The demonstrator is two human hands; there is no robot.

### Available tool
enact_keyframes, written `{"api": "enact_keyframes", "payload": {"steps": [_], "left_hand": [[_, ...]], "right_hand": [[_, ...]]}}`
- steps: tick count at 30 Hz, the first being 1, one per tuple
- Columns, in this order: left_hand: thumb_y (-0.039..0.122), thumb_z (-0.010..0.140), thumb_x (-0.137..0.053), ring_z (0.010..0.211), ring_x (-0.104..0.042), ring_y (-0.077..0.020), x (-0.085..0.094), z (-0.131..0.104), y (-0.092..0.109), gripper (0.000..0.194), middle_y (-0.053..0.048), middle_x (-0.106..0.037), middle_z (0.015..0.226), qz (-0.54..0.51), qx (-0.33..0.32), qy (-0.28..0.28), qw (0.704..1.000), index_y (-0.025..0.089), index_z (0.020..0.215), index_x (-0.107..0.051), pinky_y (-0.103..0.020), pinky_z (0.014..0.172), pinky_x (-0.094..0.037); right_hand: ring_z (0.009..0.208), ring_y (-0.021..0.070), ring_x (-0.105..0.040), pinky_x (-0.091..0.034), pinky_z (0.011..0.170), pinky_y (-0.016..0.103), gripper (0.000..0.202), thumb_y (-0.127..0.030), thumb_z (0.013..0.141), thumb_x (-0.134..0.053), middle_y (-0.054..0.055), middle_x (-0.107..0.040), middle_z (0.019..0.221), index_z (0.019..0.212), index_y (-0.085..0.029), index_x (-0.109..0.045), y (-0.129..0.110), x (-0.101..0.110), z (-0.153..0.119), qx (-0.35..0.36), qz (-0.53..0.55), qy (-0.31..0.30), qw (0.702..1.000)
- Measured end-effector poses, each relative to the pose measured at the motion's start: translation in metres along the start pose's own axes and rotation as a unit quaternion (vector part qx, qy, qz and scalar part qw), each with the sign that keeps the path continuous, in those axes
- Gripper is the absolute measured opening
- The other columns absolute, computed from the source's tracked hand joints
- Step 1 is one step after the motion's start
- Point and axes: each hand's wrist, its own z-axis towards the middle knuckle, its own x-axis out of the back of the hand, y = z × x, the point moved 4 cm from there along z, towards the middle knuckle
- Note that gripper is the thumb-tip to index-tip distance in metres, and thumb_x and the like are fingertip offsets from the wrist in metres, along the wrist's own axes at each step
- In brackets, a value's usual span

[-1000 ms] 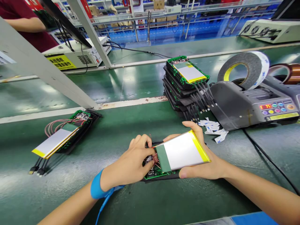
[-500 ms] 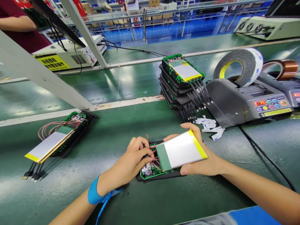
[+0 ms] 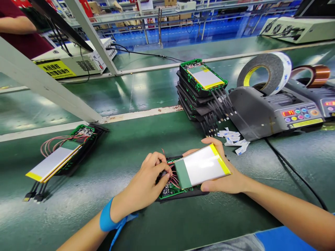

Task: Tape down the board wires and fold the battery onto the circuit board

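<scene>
Head view: right hand (image 3: 225, 179) grips a flat silver battery pack (image 3: 202, 166) with yellow edge tape, thumb under the near edge, fingers curled over the far edge, holding it tilted above a black tray with a green circuit board (image 3: 174, 190) on the green belt (image 3: 131, 146). Left hand (image 3: 146, 184), blue wrist strap (image 3: 106, 219) on, has fingertips pinched down on the red wires (image 3: 175, 179) at the board's left end. A second opened unit (image 3: 62, 157) lies well left; stack of units (image 3: 200, 89) and tape dispenser (image 3: 272, 109) sit behind.
</scene>
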Motion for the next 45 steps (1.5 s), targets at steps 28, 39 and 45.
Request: {"api": "enact_keyframes", "payload": {"steps": [28, 39, 45], "left_hand": [[0.028, 0.085, -0.062, 0.104, -0.035, -0.0262, 0.001, -0.018, 0.021, 0.019, -0.010, -0.036, 0.118, 0.221, -0.175, 0.048, 0.958, 0.020, 0.103, -0.061, -0.041, 0.089, -0.035], [0.009, 0.090, -0.047, 0.102, -0.041, -0.0180, 0.010, -0.011, 0.009, 0.027, -0.004, -0.046, 0.111, 0.117, -0.123, 0.068, 0.983, 0.026, 0.104, -0.063, -0.034, 0.085, -0.035], [0.015, 0.086, -0.061, 0.096, -0.051, -0.0172, 0.009, -0.002, 0.010, 0.015, -0.003, -0.056, 0.108, 0.143, -0.144, 0.117, 0.972, 0.023, 0.097, -0.065, -0.036, 0.083, -0.041]], "right_hand": [[0.099, 0.0199, -0.058, -0.051, 0.078, 0.034, 0.086, -0.015, 0.063, -0.082, 0.012, -0.052, 0.119, 0.122, -0.027, -0.021, 0.005, 0.005, 0.001, 0.017, -0.028, 0.008, 0.999], [0.102, 0.0224, -0.059, -0.050, 0.079, 0.036, 0.088, -0.013, 0.062, -0.082, 0.013, -0.053, 0.123, 0.123, -0.027, -0.021, 0.006, 0.005, 0.001, 0.015, -0.050, 0.005, 0.999], [0.102, 0.0214, -0.058, -0.050, 0.078, 0.035, 0.084, -0.018, 0.065, -0.082, 0.014, -0.052, 0.124, 0.122, -0.026, -0.021, 0.005, 0.005, 0.000, 0.023, -0.057, -0.004, 0.998]]}}
